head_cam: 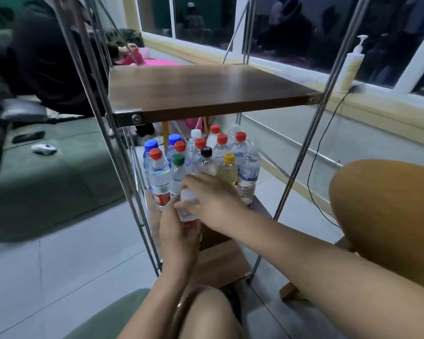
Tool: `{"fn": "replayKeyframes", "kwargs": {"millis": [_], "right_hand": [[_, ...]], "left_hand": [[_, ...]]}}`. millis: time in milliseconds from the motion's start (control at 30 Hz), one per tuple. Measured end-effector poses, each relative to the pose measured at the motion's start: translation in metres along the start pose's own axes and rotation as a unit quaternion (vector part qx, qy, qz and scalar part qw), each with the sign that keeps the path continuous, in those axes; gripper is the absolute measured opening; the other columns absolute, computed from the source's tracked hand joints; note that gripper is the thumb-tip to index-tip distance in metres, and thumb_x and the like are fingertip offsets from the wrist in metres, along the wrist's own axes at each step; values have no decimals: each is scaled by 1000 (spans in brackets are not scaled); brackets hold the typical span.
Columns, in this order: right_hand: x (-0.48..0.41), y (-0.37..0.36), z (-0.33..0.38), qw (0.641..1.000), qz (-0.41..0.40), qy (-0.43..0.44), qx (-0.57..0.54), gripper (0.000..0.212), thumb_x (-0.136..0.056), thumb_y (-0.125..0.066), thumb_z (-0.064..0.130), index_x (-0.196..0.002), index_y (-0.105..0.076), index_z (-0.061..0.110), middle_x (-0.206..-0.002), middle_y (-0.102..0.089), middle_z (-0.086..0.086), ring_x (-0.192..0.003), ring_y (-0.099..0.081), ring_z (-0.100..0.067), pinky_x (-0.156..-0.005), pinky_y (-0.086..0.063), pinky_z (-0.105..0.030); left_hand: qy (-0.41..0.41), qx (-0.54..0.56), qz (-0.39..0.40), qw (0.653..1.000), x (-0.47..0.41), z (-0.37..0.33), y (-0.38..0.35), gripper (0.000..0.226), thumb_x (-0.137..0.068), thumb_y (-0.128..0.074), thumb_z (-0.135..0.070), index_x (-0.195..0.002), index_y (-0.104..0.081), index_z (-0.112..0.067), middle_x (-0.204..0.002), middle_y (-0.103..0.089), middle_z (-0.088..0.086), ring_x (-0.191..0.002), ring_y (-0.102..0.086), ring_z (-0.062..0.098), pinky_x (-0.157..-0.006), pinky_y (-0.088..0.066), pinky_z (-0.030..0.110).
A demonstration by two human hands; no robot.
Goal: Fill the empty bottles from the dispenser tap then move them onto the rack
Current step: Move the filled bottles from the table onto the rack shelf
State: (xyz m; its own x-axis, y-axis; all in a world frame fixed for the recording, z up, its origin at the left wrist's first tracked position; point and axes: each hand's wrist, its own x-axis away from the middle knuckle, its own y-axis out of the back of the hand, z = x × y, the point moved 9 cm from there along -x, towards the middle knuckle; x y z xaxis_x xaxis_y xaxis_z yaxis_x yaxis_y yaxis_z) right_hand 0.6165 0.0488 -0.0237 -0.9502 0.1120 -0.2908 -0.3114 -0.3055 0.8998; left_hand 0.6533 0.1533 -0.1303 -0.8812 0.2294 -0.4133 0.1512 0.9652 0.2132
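Together, left grip (179, 232) wraps the white-capped bottle (188, 207) low while right grip (213, 196) curls over its cap.

Bottle labels (161, 197) blurred; no text legible.

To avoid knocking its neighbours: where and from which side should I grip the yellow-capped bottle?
Set the grip on the neck just under the cap, coming from the front. The yellow-capped bottle stands upright in the front row, with the black-capped bottle and a pale-capped bottle close beside it, so its body is likely crowded; the upper shelf hinders a reach from straight above.
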Motion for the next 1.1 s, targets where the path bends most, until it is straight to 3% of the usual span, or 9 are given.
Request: {"fn": "replayKeyframes", "kwargs": {"millis": [100,233,300,433,600,700,833,933,1100], "right_hand": [[-36,6,5,999,-23,17,35,27,-107,-60,37,-131,-62,23,-129,-56,0,-117,-58,-28,-89,-53,-45],[-79,5,-3,991,-63,54,101,41,-95,-68,9,-135,-66,18,-121,-59,-4,-117,-52,-30,-81,-56,-50],[-91,-3,-6,988,-38,76,130,42,-95,-69,11,-136,-67,19,-116,-59,-5,-116,-50,-29,-86,-54,-49],[-100,-14,-13,986,-1,93,137,30,-98,-70,16,-127,-69,26,-104,-58,-1,-107,-54,-29,-98,-42,-48],[-101,-14,-17,984,44,125,121,7,-103,-69,14,-109,-73,15,-99,-53,-3,-99,-49,-24,-88,-42,-40],[-101,-10,-15,977,44,137,160,3,-102,-69,17,-103,-72,16,-96,-50,-2,-96,-48,-27,-92,-49,-48],[-99,-5,-9,973,44,155,168,9,-103,-68,20,-109,-74,18,-98,-53,-2,-101,-54,-30,-95,-46,-44],[-92,-3,-10,970,21,153,187,14,-102,-70,19,-115,-75,16,-108,-62,-11,-109,-59,-36,-102,-42,-46],[-83,-10,-19,976,48,114,182,46,-102,-68,14,-147,-61,19,-132,-61,-11,-125,-53,-35,-112,-37,-49]], "left_hand": [[14,-25,-15,999,-10,20,5,73,-87,-80,-39,-150,-46,-43,-156,-54,-1,-148,-49,30,-111,-51,53],[31,-55,-48,997,-14,33,9,80,-87,-86,-23,-154,-43,-31,-148,-56,-2,-141,-53,28,-112,-48,56],[33,-60,-60,996,-14,33,10,79,-86,-87,-17,-152,-44,-26,-141,-57,0,-135,-55,27,-110,-48,56],[30,-45,-70,996,-18,33,11,80,-94,-77,-6,-159,-35,-26,-151,-50,3,-150,-43,26,-121,-41,54],[52,-12,-97,994,-26,32,16,79,-95,-69,7,-163,-36,-17,-158,-46,2,-152,-41,17,-125,-36,44],[45,-4,-90,995,-37,33,15,76,-95,-67,6,-161,-39,-19,-156,-48,1,-149,-44,18,-123,-40,47],[71,5,-89,993,-47,34,13,74,-97,-70,-2,-158,-40,-31,-151,-49,-13,-145,-45,6,-122,-43,45],[59,15,-81,995,-51,37,11,74,-97,-73,-7,-156,-41,-39,-149,-50,-17,-145,-47,8,-120,-45,48],[83,41,-67,993,-54,50,6,84,-96,-76,-12,-159,-35,-50,-154,-50,-19,-147,-48,12,-119,-47,52]]}}
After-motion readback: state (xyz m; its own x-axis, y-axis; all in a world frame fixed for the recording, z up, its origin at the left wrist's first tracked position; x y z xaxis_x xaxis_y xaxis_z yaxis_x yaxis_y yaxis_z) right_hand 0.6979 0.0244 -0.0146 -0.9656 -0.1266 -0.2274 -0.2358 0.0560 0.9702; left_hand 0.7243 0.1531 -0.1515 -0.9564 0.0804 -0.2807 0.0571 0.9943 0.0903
